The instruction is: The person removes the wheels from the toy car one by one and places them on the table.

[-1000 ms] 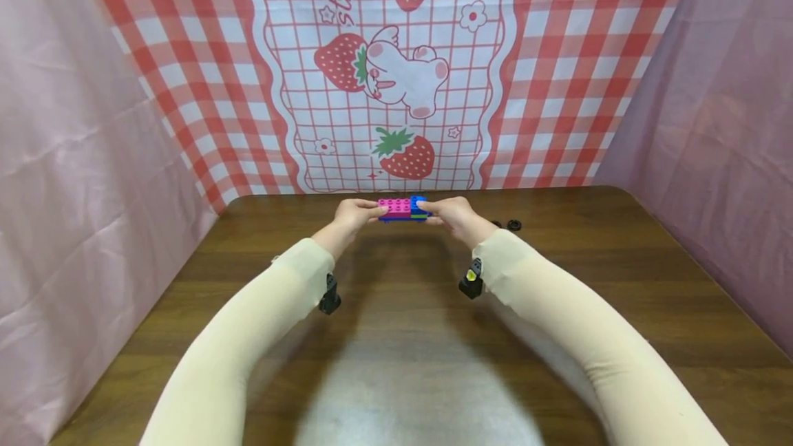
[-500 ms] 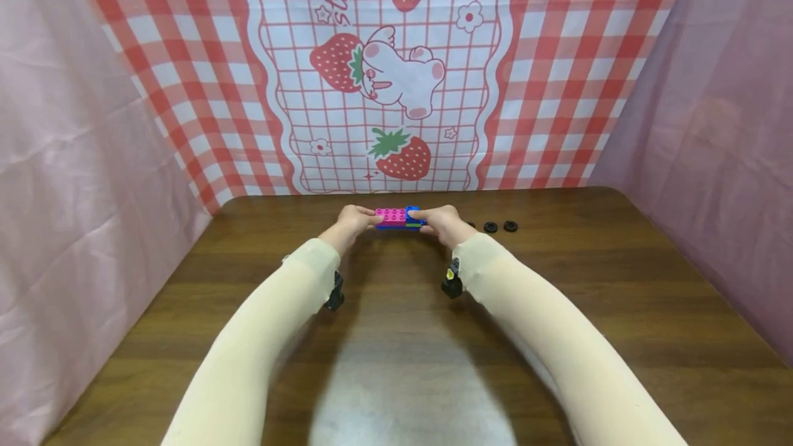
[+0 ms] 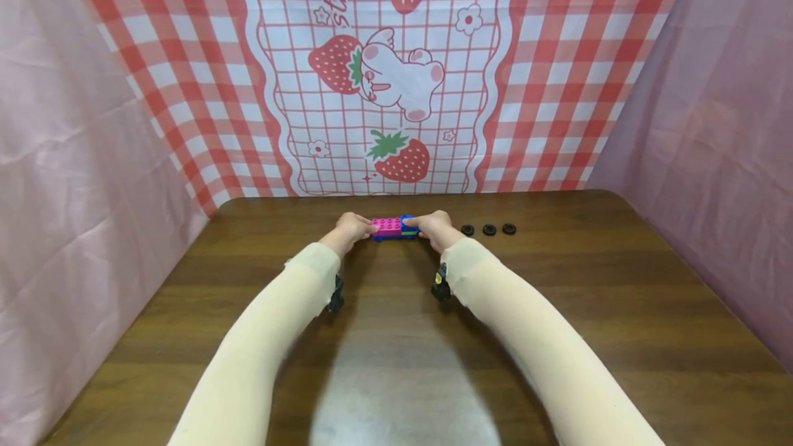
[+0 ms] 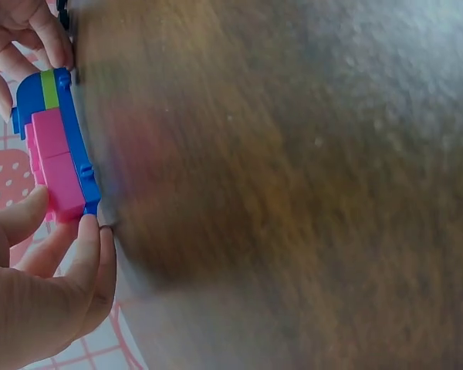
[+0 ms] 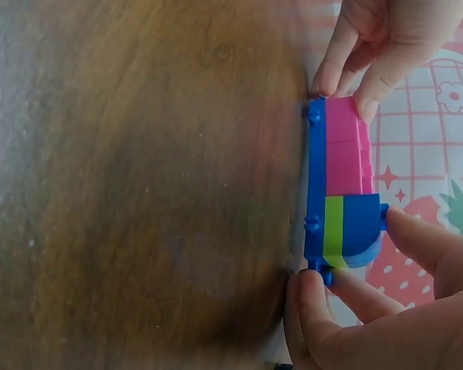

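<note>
Between my two hands is a toy-brick car body [image 3: 387, 227] with pink studded bricks, a blue curved front brick, a lime-green strip and a blue base with small side pegs. My left hand [image 3: 353, 227] pinches its pink end, thumb on top and fingers low at the base, as the left wrist view shows. At the blue end, my right hand [image 5: 405, 297] grips it with the thumb on the top stud and fingers by the base. The body lies level, right at the tabletop; whether it touches the wood I cannot tell.
Three black toy wheels [image 3: 489, 230] lie in a row on the brown wooden table [image 3: 396, 336], just right of my right hand. A strawberry-print checked cloth [image 3: 396, 74] hangs behind the table's far edge. Pink curtains [image 3: 80, 157] hang at both sides.
Both hands have lowered the car body toward the table and shifted slightly left with it. The black wheels, partly hidden by my right arm before, now show fully.
</note>
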Demonstrator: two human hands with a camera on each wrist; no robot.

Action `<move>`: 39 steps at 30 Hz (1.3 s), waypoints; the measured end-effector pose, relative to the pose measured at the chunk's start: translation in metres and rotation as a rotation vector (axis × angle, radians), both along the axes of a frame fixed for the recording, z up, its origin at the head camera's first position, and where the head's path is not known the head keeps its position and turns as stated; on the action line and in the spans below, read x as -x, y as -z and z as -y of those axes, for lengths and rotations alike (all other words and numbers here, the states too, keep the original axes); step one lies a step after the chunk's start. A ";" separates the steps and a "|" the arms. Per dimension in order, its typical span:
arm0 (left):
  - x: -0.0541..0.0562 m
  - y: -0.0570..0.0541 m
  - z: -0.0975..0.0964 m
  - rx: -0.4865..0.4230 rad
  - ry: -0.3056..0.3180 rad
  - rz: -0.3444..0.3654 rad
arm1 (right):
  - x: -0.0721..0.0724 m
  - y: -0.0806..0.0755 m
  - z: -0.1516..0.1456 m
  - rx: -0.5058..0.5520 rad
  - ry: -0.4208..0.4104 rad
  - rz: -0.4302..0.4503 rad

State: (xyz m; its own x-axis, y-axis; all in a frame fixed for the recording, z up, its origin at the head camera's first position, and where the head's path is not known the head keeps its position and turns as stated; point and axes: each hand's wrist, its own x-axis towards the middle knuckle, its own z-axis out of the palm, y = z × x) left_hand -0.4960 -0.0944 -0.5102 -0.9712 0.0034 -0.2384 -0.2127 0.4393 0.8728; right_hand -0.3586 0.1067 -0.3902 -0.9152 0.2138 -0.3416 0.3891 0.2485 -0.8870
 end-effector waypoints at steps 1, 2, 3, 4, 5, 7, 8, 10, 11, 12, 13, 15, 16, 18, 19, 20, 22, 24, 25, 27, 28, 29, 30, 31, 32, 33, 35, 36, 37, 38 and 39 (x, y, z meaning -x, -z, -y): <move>-0.001 0.000 -0.001 0.011 -0.007 0.004 | 0.000 0.001 0.000 -0.016 -0.004 -0.004; -0.004 -0.001 -0.001 0.018 -0.002 -0.004 | 0.000 0.001 0.001 -0.028 -0.009 -0.007; -0.008 -0.003 0.000 0.002 0.010 -0.011 | 0.000 0.002 0.001 -0.041 -0.013 -0.009; -0.010 -0.004 0.000 -0.007 0.009 -0.013 | 0.000 0.002 0.001 -0.058 -0.020 -0.009; -0.014 -0.007 0.000 -0.024 0.013 -0.003 | 0.000 0.002 0.001 -0.068 -0.026 -0.008; -0.005 0.002 0.000 -0.048 0.013 -0.030 | 0.000 0.001 0.001 -0.086 -0.034 -0.006; -0.005 0.002 0.000 -0.067 0.025 -0.036 | 0.000 0.001 0.001 -0.094 -0.036 -0.004; -0.010 -0.004 -0.001 -0.071 0.027 -0.011 | 0.001 0.001 0.000 -0.111 -0.039 0.000; -0.014 -0.009 -0.004 -0.061 0.031 0.007 | 0.001 0.001 0.000 -0.111 -0.038 0.001; -0.013 -0.008 -0.002 -0.074 0.046 -0.006 | 0.001 0.001 -0.001 -0.108 -0.037 0.001; -0.014 -0.009 -0.002 -0.079 0.056 0.002 | 0.001 0.001 -0.001 -0.105 -0.037 0.003; -0.026 -0.019 -0.002 -0.092 0.069 0.027 | 0.001 0.001 -0.002 -0.095 -0.036 0.003; -0.033 -0.027 -0.003 -0.095 0.073 0.030 | 0.001 0.002 -0.002 -0.088 -0.034 0.004; -0.053 -0.045 -0.005 -0.090 0.070 0.032 | 0.001 0.003 -0.002 -0.082 -0.031 0.002; -0.068 -0.060 -0.009 -0.076 0.055 0.054 | 0.001 0.003 -0.002 -0.081 -0.029 0.001; -0.084 -0.075 -0.013 -0.070 0.047 0.064 | 0.001 0.004 -0.002 -0.083 -0.026 -0.004; -0.117 -0.104 -0.020 -0.052 0.033 0.084 | 0.001 0.005 -0.002 -0.083 -0.023 -0.010; -0.135 -0.121 -0.021 -0.061 0.040 0.082 | 0.002 0.006 -0.003 -0.078 -0.022 -0.016; -0.139 -0.122 -0.020 -0.074 0.052 0.080 | 0.002 0.006 -0.003 -0.075 -0.021 -0.018; -0.139 -0.123 -0.017 -0.079 0.071 0.077 | 0.002 0.007 -0.004 -0.062 -0.019 -0.020; -0.137 -0.121 -0.015 -0.084 0.083 0.079 | 0.002 0.007 -0.004 -0.051 -0.015 -0.019; -0.133 -0.118 -0.012 -0.087 0.097 0.075 | 0.002 0.008 -0.004 -0.045 -0.012 -0.017; -0.131 -0.116 -0.011 -0.087 0.106 0.074 | 0.001 0.008 -0.004 -0.034 -0.011 -0.018; -0.133 -0.117 -0.012 -0.085 0.109 0.077 | 0.001 0.008 -0.005 -0.025 -0.011 -0.019; -0.133 -0.117 -0.011 -0.085 0.111 0.079 | 0.000 0.008 -0.005 -0.012 -0.012 -0.019; -0.132 -0.117 -0.011 -0.085 0.111 0.085 | -0.001 0.008 -0.006 -0.003 -0.015 -0.019; -0.126 -0.111 -0.009 -0.077 0.111 0.084 | -0.003 0.007 -0.007 0.020 -0.022 -0.024; -0.125 -0.109 -0.009 -0.083 0.116 0.077 | -0.004 0.007 -0.008 0.031 -0.026 -0.029; -0.121 -0.104 -0.006 -0.093 0.124 0.072 | -0.005 0.006 -0.009 0.037 -0.028 -0.033; -0.106 -0.091 -0.001 -0.105 0.141 0.054 | -0.005 0.006 -0.010 0.044 -0.031 -0.037; -0.093 -0.078 0.004 -0.123 0.161 0.035 | -0.006 0.006 -0.010 0.047 -0.034 -0.042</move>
State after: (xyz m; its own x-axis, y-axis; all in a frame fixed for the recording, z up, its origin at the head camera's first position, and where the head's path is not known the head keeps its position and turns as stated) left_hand -0.4033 -0.0984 -0.4322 -0.9468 0.1896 -0.2599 -0.1790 0.3607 0.9153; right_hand -0.3529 0.1171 -0.3961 -0.9355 0.1672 -0.3112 0.3430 0.2190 -0.9134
